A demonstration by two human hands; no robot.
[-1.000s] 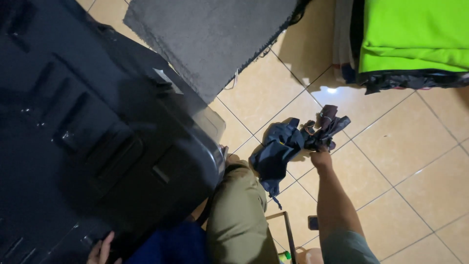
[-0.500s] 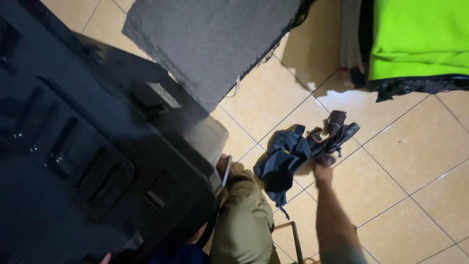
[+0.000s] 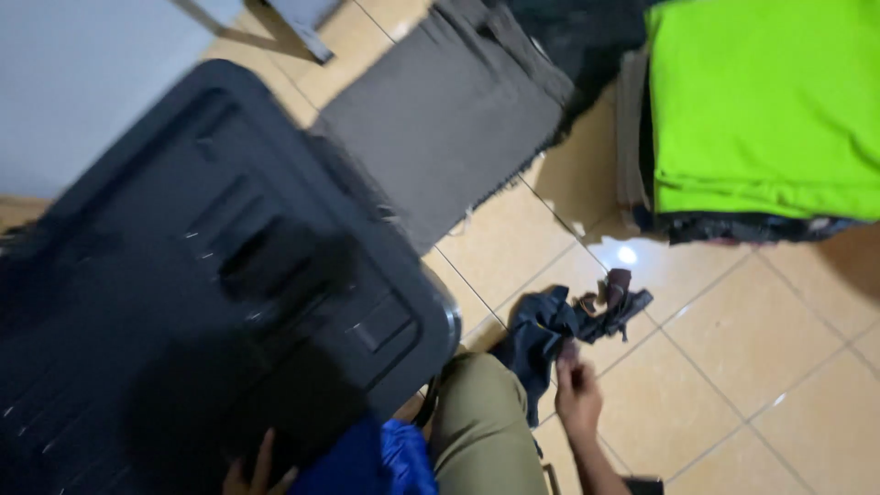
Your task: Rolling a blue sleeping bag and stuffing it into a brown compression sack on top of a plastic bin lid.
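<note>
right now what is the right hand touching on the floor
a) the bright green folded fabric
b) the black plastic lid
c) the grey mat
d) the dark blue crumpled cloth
d: the right hand has its fingertips on the dark blue crumpled cloth lying on the tiled floor, while the green fabric and grey mat lie well away from it.

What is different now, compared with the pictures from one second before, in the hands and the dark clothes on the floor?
The right hand has pulled back toward the body; its fingertips now only touch the near edge of the dark blue clothes, which it was gripping before. The camera also tilted up, showing more of the black plastic lid. The left hand stays at the lid's near edge, and the clothes remain on the tile floor.
</note>
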